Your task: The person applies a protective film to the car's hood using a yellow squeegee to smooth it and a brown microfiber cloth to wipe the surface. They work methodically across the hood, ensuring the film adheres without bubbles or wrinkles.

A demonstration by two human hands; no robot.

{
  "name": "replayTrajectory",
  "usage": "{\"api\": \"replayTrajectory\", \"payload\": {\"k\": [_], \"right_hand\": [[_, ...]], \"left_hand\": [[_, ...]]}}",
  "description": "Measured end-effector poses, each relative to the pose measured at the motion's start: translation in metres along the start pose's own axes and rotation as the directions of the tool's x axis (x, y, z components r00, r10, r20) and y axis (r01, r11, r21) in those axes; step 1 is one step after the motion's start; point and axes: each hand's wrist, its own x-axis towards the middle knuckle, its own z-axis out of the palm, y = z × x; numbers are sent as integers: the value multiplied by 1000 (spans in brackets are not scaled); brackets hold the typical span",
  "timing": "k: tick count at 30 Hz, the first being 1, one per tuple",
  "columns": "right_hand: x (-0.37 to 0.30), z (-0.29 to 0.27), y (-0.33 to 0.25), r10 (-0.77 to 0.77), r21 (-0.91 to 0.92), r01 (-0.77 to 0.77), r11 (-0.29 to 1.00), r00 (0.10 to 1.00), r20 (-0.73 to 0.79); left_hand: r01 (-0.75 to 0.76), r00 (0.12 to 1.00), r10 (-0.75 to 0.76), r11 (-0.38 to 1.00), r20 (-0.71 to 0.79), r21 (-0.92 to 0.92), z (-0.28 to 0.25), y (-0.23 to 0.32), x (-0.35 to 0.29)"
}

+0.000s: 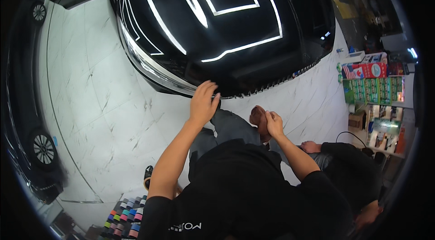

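My left hand (204, 102) is at the front edge of a glossy black car hood (235, 70), close to the headlight (156, 70). Its fingers are stretched out with the thumb apart, and it holds nothing. Whether the fingertips touch the paint is hard to tell. Lower and to the right, my right hand (274, 125) pinches a crumpled brown cloth (258, 116), which hangs in front of my legs, apart from the car. The hood reflects bright strips of ceiling light.
Close on my right is another person in black (351, 163). A shelf of boxed goods (371, 89) stands at the far right. Colourful rolls (127, 215) are racked at the lower left. Another dark car (31, 117) lines the left side, across pale marble-look floor (97, 99).
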Motion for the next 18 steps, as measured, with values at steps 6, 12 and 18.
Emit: {"api": "replayTrajectory", "payload": {"k": [6,12,18], "right_hand": [[7,7,-92,-100,162,130,978,978,-181],[85,23,-174,-249,211,336,918,901,-354],[131,66,-201,-452,-164,429,888,754,-477]], "left_hand": [[-387,905,277,852,322,353,24,-34,108],[-233,968,114,735,223,637,-22,-75,200],[0,1000,-14,713,14,701,2,-97,226]]}}
